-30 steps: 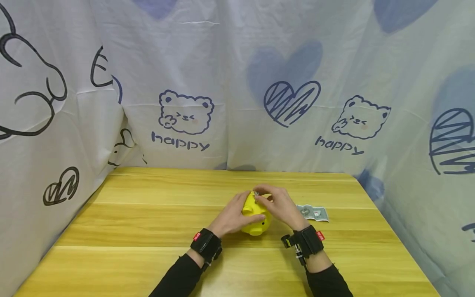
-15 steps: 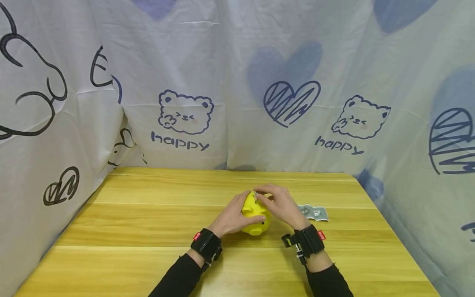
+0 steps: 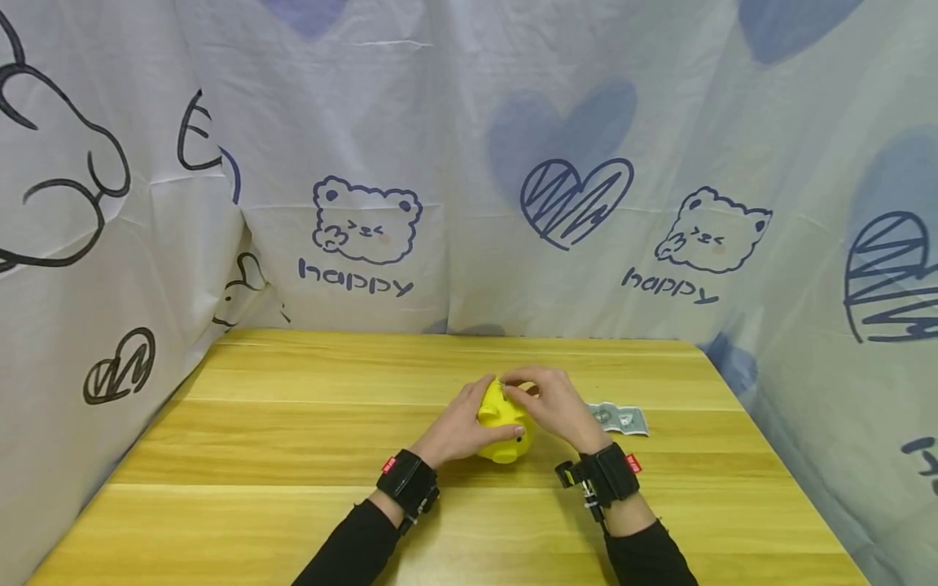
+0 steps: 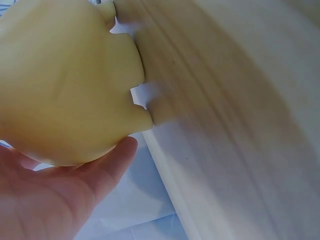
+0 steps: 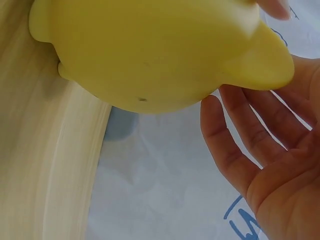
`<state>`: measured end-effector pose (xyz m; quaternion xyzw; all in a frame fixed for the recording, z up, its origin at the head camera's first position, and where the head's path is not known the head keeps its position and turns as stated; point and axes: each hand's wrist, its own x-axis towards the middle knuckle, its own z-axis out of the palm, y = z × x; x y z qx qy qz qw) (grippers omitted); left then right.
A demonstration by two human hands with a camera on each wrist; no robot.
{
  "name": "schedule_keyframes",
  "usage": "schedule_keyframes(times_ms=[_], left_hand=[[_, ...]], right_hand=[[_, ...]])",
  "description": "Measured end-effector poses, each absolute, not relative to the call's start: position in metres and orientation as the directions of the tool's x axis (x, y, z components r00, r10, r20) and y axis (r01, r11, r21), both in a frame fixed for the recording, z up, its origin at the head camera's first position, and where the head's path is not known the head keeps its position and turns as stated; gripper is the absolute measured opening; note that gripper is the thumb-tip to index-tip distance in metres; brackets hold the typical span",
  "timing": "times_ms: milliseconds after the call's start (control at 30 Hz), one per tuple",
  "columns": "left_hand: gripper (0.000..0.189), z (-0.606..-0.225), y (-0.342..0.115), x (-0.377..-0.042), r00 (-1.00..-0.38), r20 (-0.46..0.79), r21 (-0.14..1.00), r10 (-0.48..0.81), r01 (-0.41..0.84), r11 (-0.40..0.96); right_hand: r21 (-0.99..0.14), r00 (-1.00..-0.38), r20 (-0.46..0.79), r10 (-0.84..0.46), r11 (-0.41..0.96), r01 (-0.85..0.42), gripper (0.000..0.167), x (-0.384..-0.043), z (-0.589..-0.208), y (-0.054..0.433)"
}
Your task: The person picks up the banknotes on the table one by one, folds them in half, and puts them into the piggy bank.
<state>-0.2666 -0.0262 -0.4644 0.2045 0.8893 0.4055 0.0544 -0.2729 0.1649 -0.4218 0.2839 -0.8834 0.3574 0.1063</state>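
A yellow piggy bank (image 3: 504,413) stands on the wooden table, its face towards me. My left hand (image 3: 456,430) holds it from the left, the thumb lying across its front and the fingers round its far side. In the left wrist view its stubby feet rest on the table. Over the top of the piggy bank, my right hand (image 3: 554,408) pinches a small greyish scrap, apparently a folded banknote (image 3: 502,383), right at the slot; the fingertips cover most of it. In the right wrist view the fingers (image 5: 220,132) of that hand lie close against the yellow body.
A flat grey-green banknote (image 3: 619,418) lies on the table (image 3: 308,456) just right of my right hand. White curtains (image 3: 469,163) with bear and heart drawings hang behind and beside the table.
Less of the folded banknote shows above the slot than a second ago. Both hands and the piggy bank stay almost in place; the other banknote lies unmoved.
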Motion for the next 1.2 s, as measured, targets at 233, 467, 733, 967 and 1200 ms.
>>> schedule_keyframes(times_ms=[233, 467, 733, 967, 1200], left_hand=[[0.103, -0.4635, -0.0265, -0.2659, -0.912, 0.065, 0.737, 0.405, 0.318, 0.596], [0.103, -0.4637, -0.0265, -0.2653, -0.913, 0.071, 0.734, 0.401, 0.32, 0.599], [0.104, -0.464, -0.0267, -0.2655, -0.914, 0.063, 0.734, 0.401, 0.315, 0.602], [0.105, -0.4636, -0.0265, -0.2656, -0.914, 0.059, 0.737, 0.401, 0.311, 0.601], [0.105, -0.4621, -0.0266, -0.2648, -0.914, 0.056, 0.734, 0.403, 0.311, 0.604]], right_hand=[[-0.527, -0.796, 0.41, -0.445, 0.597, -0.605, 0.017, -0.2733, -0.4233, 0.1636], [-0.535, -0.802, 0.411, -0.433, 0.598, -0.597, 0.015, -0.2719, -0.4241, 0.1629], [-0.55, -0.803, 0.415, -0.428, 0.585, -0.596, 0.012, -0.2718, -0.4237, 0.1636], [-0.533, -0.802, 0.419, -0.426, 0.599, -0.597, 0.011, -0.2732, -0.4248, 0.1636], [-0.531, -0.814, 0.39, -0.43, 0.618, -0.58, 0.012, -0.2741, -0.4247, 0.1633]])
